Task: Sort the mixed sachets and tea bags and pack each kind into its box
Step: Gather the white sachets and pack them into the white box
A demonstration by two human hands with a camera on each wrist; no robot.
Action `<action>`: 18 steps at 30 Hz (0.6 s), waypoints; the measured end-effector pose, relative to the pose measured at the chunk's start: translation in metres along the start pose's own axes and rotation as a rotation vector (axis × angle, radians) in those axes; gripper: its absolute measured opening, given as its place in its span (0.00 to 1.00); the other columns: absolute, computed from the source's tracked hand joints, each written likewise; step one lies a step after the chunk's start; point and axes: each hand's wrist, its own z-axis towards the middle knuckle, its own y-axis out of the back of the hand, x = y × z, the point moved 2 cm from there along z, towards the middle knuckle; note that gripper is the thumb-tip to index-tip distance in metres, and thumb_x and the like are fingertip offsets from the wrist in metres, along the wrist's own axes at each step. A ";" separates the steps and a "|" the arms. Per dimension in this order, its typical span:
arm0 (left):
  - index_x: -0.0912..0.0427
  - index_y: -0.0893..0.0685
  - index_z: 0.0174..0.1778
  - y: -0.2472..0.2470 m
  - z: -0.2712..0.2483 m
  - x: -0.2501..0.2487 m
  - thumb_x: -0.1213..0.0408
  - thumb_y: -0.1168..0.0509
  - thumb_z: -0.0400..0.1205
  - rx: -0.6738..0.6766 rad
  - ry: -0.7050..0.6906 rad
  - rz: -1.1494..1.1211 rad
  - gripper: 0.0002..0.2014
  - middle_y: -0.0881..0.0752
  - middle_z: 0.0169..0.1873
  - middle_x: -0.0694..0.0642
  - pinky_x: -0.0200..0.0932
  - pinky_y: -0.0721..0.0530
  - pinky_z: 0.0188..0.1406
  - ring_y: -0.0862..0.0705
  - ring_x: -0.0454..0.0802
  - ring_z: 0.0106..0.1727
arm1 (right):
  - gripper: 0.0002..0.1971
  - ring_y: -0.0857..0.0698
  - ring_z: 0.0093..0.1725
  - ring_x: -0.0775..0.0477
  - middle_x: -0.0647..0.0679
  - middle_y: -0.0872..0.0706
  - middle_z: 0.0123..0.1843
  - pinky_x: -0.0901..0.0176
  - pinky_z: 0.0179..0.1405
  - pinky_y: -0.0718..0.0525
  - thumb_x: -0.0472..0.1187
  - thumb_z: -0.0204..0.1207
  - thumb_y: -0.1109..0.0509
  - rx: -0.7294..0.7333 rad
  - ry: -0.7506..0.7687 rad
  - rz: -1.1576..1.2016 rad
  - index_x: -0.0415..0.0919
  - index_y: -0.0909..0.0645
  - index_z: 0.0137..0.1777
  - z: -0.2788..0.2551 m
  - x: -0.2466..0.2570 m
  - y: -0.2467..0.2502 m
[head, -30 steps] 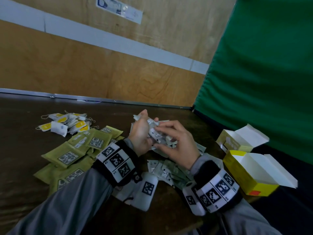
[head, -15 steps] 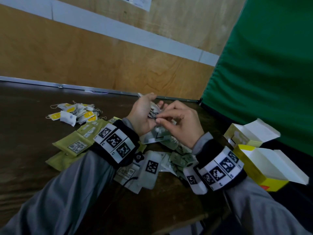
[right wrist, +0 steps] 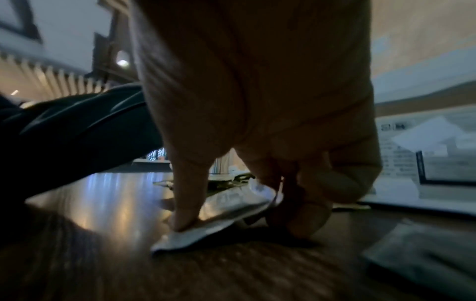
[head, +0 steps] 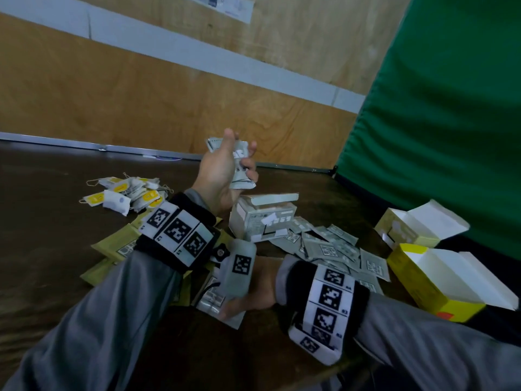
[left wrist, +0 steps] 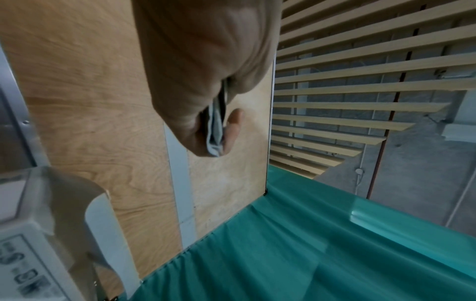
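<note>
My left hand (head: 241, 152) is raised above the table and grips a stack of grey sachets (head: 239, 180); the left wrist view shows the stack (left wrist: 215, 122) edge-on between thumb and fingers (left wrist: 233, 126). My right hand (head: 234, 306) is down at the near edge, partly hidden under my left wrist. There its index finger and thumb pinch a single grey sachet (right wrist: 226, 203) lying on the table. An open grey box (head: 262, 221) stands just below my left hand. Loose grey sachets (head: 332, 249) lie to its right.
Olive-green sachets (head: 118, 245) lie under my left forearm, and yellow-tagged tea bags (head: 127, 190) are heaped at far left. An open yellow box (head: 423, 283) and a pale yellow box (head: 403, 230) stand at right beside a green curtain (head: 437, 122). A wooden wall closes the back.
My right hand left the stack and dropped to the near table edge onto a single sachet. My left hand lifted with the stack. The grey box has come into sight.
</note>
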 end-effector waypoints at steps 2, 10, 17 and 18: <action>0.52 0.28 0.44 -0.001 0.001 0.000 0.42 0.46 0.84 0.071 0.017 -0.009 0.16 0.16 0.35 0.55 0.33 0.29 0.20 0.27 0.42 0.21 | 0.19 0.22 0.57 0.44 0.46 0.18 0.59 0.52 0.61 0.25 0.51 0.78 0.32 0.000 -0.022 0.001 0.43 0.24 0.64 -0.002 -0.002 0.000; 0.54 0.30 0.35 -0.003 -0.004 -0.006 0.40 0.45 0.82 0.080 -0.010 0.122 0.21 0.11 0.43 0.55 0.41 0.21 0.26 0.21 0.47 0.25 | 0.06 0.18 0.33 0.58 0.56 0.17 0.34 0.67 0.33 0.23 0.38 0.80 0.34 -0.580 -0.137 0.241 0.48 0.20 0.42 -0.074 -0.053 0.064; 0.58 0.21 0.62 -0.014 -0.017 0.024 0.47 0.24 0.71 0.138 0.036 0.526 0.29 0.12 0.56 0.59 0.43 0.14 0.35 0.14 0.49 0.40 | 0.03 0.20 0.18 0.57 0.48 0.15 0.21 0.70 0.19 0.22 0.28 0.71 0.27 -1.139 0.045 1.038 0.30 0.20 0.39 -0.100 -0.064 0.076; 0.60 0.19 0.62 -0.017 -0.021 0.030 0.52 0.23 0.70 0.186 0.058 0.563 0.27 0.11 0.53 0.60 0.45 0.12 0.39 0.12 0.51 0.42 | 0.05 0.20 0.18 0.56 0.47 0.15 0.21 0.69 0.19 0.22 0.29 0.71 0.26 -1.146 0.050 1.069 0.30 0.20 0.38 -0.097 -0.062 0.075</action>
